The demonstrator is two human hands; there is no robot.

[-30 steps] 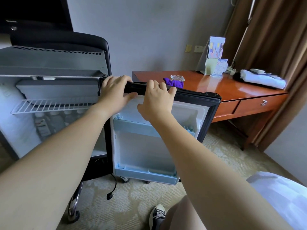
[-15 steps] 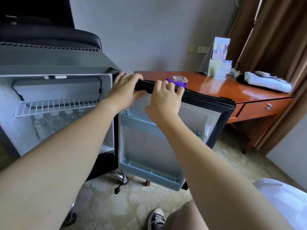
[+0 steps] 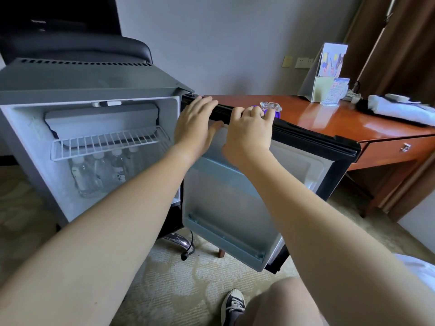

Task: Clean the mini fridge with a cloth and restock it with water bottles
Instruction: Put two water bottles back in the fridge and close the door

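1. Head view, nearest first: my knee and a dark sneaker point(image 3: 233, 304) sit at the bottom edge over patterned carpet, with both bare forearms reaching forward.
2. My left hand point(image 3: 195, 123) lies over the top edge of the open fridge door point(image 3: 235, 203) near the hinge, fingers draped across the black rim, thumb on the inner face. I read it as gripping the edge.
3. My right hand point(image 3: 249, 130) curls over the same rim just beside the left, fingers hooked on top, clamped on the door.
4. The mini fridge point(image 3: 89, 83) stands open to the left; water bottles point(image 3: 98, 172) already stand on its floor under the wire shelf point(image 3: 108, 142).
5. My judgement: restocking looks done or nearly so, and the interior shows no obvious dirt. Shutting the door seems to be what is left.
6. The purple cloth point(image 3: 277, 114) rests on the desk point(image 3: 329, 121) behind the door, next to a glass dish point(image 3: 270, 105), so wiping appears finished.
7. A dangling power cord point(image 3: 188, 248) and a chair base sit under the door's swing; I would watch them.
8. Farther off, a card stand point(image 3: 327, 71), a folded white towel point(image 3: 400, 109) and brown curtains line the desk's far end.
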